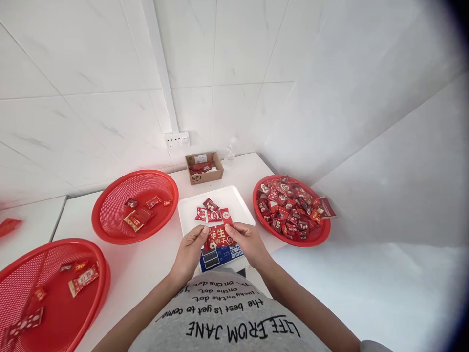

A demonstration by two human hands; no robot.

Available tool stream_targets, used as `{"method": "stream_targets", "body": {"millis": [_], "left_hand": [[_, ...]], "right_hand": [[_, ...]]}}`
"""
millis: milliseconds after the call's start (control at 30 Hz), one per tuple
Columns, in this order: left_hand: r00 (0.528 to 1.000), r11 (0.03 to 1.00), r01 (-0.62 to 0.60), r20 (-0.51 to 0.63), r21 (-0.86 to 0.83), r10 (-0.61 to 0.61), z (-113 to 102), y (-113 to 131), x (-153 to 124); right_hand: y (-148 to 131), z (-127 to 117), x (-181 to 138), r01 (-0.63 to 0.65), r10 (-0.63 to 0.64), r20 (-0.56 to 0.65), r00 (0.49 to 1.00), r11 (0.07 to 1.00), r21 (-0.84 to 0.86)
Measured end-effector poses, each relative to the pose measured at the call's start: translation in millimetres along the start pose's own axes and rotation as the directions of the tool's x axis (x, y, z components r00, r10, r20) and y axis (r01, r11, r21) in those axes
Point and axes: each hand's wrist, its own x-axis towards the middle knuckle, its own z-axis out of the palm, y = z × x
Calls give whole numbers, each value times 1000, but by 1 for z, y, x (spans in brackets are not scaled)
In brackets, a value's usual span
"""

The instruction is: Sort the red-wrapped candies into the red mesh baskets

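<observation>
Between my two hands is a red snack packet (219,236) with pale printed characters, pinched at its left end by my left hand (190,248) and at its right end by my right hand (249,241). It is held over the near part of a white digital scale (240,203), partly covering the blue key panel (212,260). Just beyond it, several small red packets (212,216) lie on the scale's platform, one of them darker red.
At right, a red basket (255,205) is heaped with red packets. Two red mesh baskets (110,203) at left hold a few packets each. Behind the scale stand a small cardboard box (206,177) with packets and a clear bottle (230,150). A socket (177,140) is on the tiled wall.
</observation>
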Motion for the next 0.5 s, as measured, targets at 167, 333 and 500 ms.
{"method": "stream_targets", "body": {"millis": [167, 333, 500], "left_hand": [[999, 1000, 1, -32, 6, -1, -1, 0, 2], [999, 998, -17, -31, 54, 19, -3, -2, 3], [1000, 997, 0, -28, 81, 3, -2, 1, 3]], "right_hand": [[1, -1, 2, 23, -24, -22, 999, 998, -55], [1, -2, 4, 38, -39, -11, 999, 996, -84], [2, -2, 4, 31, -32, -11, 999, 995, -99]]}}
